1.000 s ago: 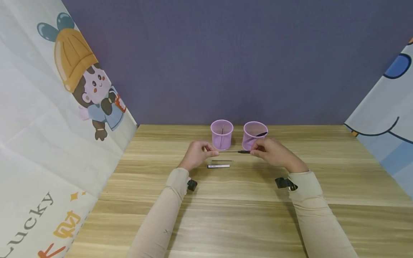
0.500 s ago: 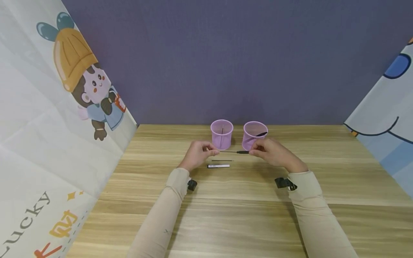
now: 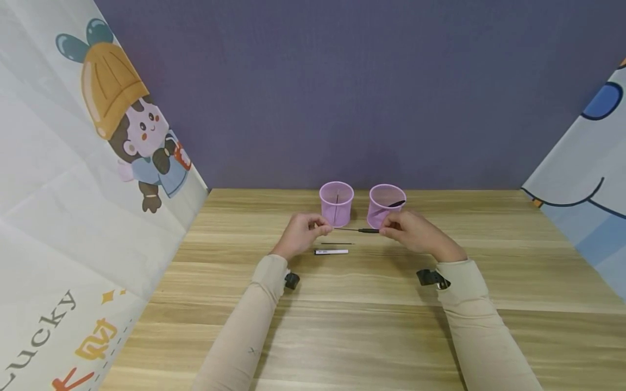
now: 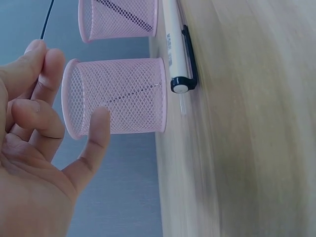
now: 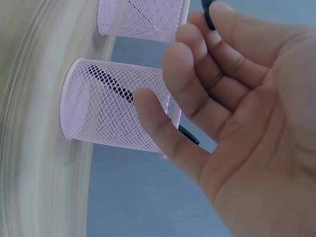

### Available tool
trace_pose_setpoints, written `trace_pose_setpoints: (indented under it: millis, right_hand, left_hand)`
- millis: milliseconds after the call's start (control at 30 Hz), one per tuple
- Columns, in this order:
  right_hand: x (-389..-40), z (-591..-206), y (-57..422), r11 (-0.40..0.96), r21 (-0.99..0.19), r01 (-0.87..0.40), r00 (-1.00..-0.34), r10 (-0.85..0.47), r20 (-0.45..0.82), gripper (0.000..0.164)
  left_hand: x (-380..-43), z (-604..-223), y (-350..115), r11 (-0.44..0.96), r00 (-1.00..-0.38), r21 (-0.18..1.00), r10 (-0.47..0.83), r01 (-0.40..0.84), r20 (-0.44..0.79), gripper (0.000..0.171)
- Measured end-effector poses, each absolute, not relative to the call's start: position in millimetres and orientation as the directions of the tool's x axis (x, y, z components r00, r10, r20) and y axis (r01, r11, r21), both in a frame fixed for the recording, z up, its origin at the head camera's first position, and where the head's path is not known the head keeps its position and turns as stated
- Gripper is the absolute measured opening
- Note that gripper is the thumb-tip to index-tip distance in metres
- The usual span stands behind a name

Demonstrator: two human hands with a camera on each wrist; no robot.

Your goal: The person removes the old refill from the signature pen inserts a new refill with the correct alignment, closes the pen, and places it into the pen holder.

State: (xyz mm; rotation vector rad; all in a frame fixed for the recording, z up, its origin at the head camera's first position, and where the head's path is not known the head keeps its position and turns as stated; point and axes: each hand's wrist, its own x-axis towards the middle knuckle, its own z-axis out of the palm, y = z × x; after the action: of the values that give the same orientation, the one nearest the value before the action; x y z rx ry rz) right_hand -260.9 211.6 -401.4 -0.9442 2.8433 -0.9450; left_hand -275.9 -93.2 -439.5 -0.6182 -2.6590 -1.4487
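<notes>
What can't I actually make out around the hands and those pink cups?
Slim dark tool: in the head view, its ends are hidden by the left hand and right hand.
White pen: in the left wrist view, the top edge cuts off its far end, and its print is blurred.
Thin stick: in the head view, too small to identify.
Right pink cup: in the head view, the right hand hides part of its lower wall.

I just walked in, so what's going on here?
A person's left hand pinches the thin end of a slim black stick; the right hand pinches its thicker handle. Two round pink mesh cups stand behind, one holding a thin dark rod, the other a black stick. A white pen with black clip and another dark rod lie on the wood-grain table.
</notes>
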Motion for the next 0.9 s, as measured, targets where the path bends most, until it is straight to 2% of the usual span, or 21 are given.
trace_pose_setpoints:
  millis: [467,900]
  right_hand:
    - [-261.1,-401.8,212.3,0.633,-0.552,-0.543,-0.815,-0.556,0.164,0.008]
    - [-259.3,-400.8,210.9,0.641,-0.557,-0.528,-0.824,-0.545,0.155,0.008]
  left_hand:
    - [-273.1,-436.8,-89.9,0.477,-0.929,0.814,0.315,0.333,0.196,0.009]
    - [-272.6,-436.7,-87.9,0.46,-0.91,0.814,0.37,0.354,0.187,0.02]
